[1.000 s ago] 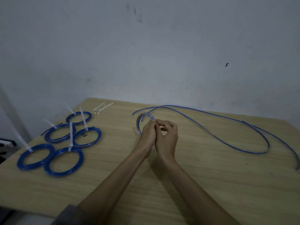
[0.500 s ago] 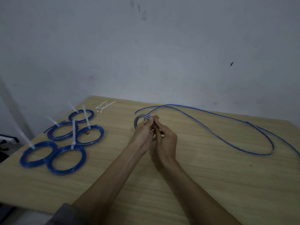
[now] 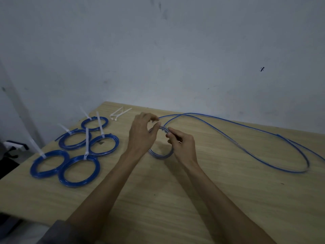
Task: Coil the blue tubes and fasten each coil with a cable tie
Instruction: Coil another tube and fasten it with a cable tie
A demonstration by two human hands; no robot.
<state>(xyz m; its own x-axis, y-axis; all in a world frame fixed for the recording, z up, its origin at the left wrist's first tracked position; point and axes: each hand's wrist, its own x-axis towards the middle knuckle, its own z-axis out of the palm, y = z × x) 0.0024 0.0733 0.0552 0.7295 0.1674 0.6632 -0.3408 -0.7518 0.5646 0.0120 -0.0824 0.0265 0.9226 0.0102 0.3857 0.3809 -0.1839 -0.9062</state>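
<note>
Hands meet over a half-wound coil (image 3: pixel 161 154) of blue tube near the middle of a pale wooden table (image 3: pixel 193 199) set against a scuffed grey-white wall (image 3: pixel 175 50). Right hand (image 3: pixel 182 147) pinches the top of the loop between thumb and curled fingers; left hand (image 3: pixel 142 134) arches over the loop's far left side, thumb tip against the tube and the other fingers bent above it, though how firmly it grips cannot be told. The small coil stands tilted on its lower edge, its opening facing the camera. From the hands the loose blue tube (image 3: pixel 246 147) runs to the right along the table, its long axis roughly left to right, sweeping out in a wide bend near the right edge and doubling back. Five finished coils (image 3: pixel 80 170) lie flat in a cluster on the left, some touching, each cinched with a white cable tie (image 3: pixel 86 143) whose tail points towards the wall. Spare cable ties (image 3: pixel 119 112) lie at the far edge, just beyond the left hand. No lettering or labels can be read anywhere.
</note>
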